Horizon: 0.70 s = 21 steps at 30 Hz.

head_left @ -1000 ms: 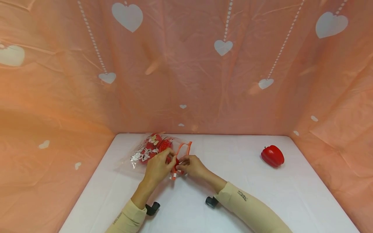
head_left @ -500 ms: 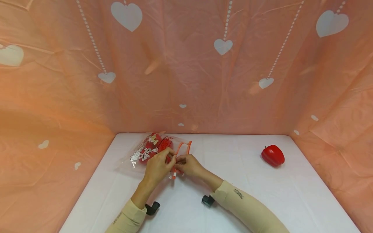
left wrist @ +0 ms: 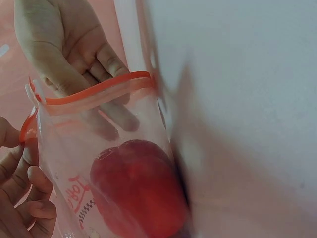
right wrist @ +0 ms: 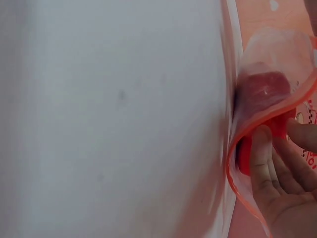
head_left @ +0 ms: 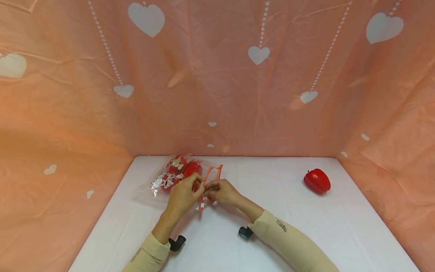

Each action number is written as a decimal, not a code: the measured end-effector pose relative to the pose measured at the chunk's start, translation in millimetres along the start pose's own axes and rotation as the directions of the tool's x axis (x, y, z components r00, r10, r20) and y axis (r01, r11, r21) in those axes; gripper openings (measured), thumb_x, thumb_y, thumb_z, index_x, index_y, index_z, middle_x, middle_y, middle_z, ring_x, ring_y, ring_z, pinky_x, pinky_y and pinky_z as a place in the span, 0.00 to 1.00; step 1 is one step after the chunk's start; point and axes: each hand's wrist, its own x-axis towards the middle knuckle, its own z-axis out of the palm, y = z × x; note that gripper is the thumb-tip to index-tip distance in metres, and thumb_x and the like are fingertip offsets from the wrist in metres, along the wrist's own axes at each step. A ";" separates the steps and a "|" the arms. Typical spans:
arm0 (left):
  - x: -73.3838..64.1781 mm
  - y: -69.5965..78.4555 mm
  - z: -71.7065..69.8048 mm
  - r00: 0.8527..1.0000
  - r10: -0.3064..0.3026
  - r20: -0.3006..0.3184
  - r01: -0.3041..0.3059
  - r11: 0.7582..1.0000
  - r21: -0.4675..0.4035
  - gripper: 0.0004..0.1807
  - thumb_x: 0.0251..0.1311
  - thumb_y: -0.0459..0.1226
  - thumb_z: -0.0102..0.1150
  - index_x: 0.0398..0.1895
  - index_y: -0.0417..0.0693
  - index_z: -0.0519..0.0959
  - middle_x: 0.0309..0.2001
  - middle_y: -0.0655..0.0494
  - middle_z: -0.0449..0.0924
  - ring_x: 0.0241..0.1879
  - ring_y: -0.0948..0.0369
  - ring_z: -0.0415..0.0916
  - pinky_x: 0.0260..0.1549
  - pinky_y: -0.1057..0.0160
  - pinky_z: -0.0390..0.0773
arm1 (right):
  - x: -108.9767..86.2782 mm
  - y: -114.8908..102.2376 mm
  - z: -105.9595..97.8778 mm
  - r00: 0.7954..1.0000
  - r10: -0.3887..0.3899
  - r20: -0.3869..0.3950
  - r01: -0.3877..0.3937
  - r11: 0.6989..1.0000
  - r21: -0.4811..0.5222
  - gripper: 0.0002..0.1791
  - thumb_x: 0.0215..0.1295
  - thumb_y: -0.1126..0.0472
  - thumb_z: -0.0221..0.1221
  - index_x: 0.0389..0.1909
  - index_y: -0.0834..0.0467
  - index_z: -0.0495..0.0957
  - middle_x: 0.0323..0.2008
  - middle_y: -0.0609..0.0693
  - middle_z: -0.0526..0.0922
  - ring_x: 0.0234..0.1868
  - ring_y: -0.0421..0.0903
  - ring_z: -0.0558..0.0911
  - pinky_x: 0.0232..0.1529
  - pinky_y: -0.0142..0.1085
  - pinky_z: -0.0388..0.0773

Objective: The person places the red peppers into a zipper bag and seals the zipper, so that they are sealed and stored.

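A clear zip bag (head_left: 147,190) with an orange rim and white cartoon prints lies at the table's back left, red contents showing through. My left hand (head_left: 183,193) pinches the bag's orange rim between thumb and fingers, keeping the mouth apart. In the left wrist view, a red bell pepper (left wrist: 138,188) sits inside, just past the opening. My right hand (head_left: 225,193) reaches into the mouth from the right, fingers loosely bent. Its fingertips (left wrist: 124,119) show through the plastic, a little short of that pepper. The right wrist view has red right behind the fingers.
Another red bell pepper (head_left: 317,181) lies alone on the white table (head_left: 278,189) at the right. Black wrist-camera mounts (head_left: 245,232) stick out below both wrists. An orange curtain (head_left: 238,113) with white hearts surrounds the back and sides.
Red that showed between the hands at the bag's mouth one second ago has gone further in, out from between my right fingers. My left hand keeps its place on the rim.
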 end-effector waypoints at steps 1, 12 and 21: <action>-0.2 0.0 0.0 1.000 0.000 0.001 0.000 1.000 0.002 0.05 0.65 0.37 0.71 0.38 0.52 0.83 0.28 0.62 0.84 0.21 0.67 0.68 0.19 0.64 0.68 | -0.7 0.2 -1.0 1.000 -0.001 -0.003 0.001 1.000 -0.003 0.10 0.70 0.68 0.68 0.50 0.66 0.88 0.42 0.58 0.92 0.38 0.43 0.90 0.39 0.36 0.87; -0.6 -1.2 0.8 1.000 0.000 0.003 -0.001 1.000 0.019 0.05 0.64 0.38 0.72 0.38 0.52 0.83 0.27 0.63 0.83 0.22 0.66 0.70 0.21 0.64 0.70 | -11.7 0.4 -17.2 0.999 -0.031 -0.022 0.032 0.999 0.005 0.14 0.70 0.68 0.68 0.53 0.71 0.85 0.43 0.61 0.91 0.42 0.51 0.91 0.41 0.35 0.86; -1.3 -0.6 1.7 0.999 -0.014 0.029 0.013 1.000 0.021 0.05 0.66 0.38 0.71 0.39 0.54 0.83 0.28 0.63 0.84 0.22 0.66 0.70 0.22 0.64 0.71 | -21.5 7.4 -30.8 0.999 -0.021 -0.034 0.022 0.999 0.033 0.14 0.71 0.69 0.66 0.53 0.72 0.84 0.44 0.64 0.90 0.43 0.60 0.91 0.41 0.42 0.88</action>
